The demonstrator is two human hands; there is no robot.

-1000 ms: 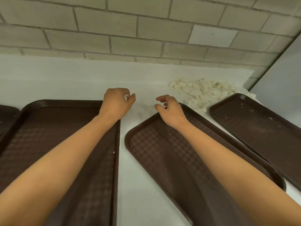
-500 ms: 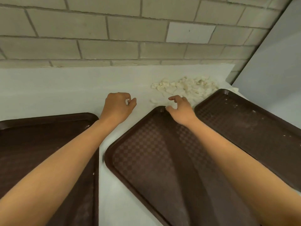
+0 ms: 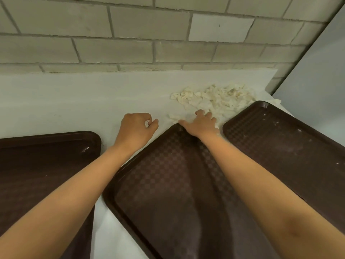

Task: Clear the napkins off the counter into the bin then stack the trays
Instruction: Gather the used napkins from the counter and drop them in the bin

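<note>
Reaching forward: both bare forearms stretched out from the lower edge of the view over the white counter [image 3: 56, 98] toward the block wall [image 3: 130, 34].
Left hand: the left hand [image 3: 137, 128] was curled into a fist just above the counter, between the left tray and the middle tray.
Left fingers: they were folded tight against the palm, with a small white wad of napkin [image 3: 147, 124] peeking out between thumb and forefinger.
Right hand: the right hand [image 3: 200, 124] lay palm down at the far corner of the middle tray [image 3: 168, 184].
Right fingers: the fingers [image 3: 208, 115] were spread and nearly flat, their tips resting on the near edge of the napkin pile; the thumb pointed left along the tray's rim. Whether anything was pinched under the palm could not be told.
Napkins: a loose heap of crumpled white napkins [image 3: 218, 99] sat on the counter near the back right corner, behind the middle and right trays, with one flat scrap [image 3: 174, 117] just left of the right hand.
Trays: three dark brown trays lay flat and apart on the counter; the left tray [image 3: 46, 165] sat square, the middle one angled, and the right tray [image 3: 280, 143] carried pale crumbs.
Right side: a plain grey panel [image 3: 321, 71] closed off the counter's end.
</note>
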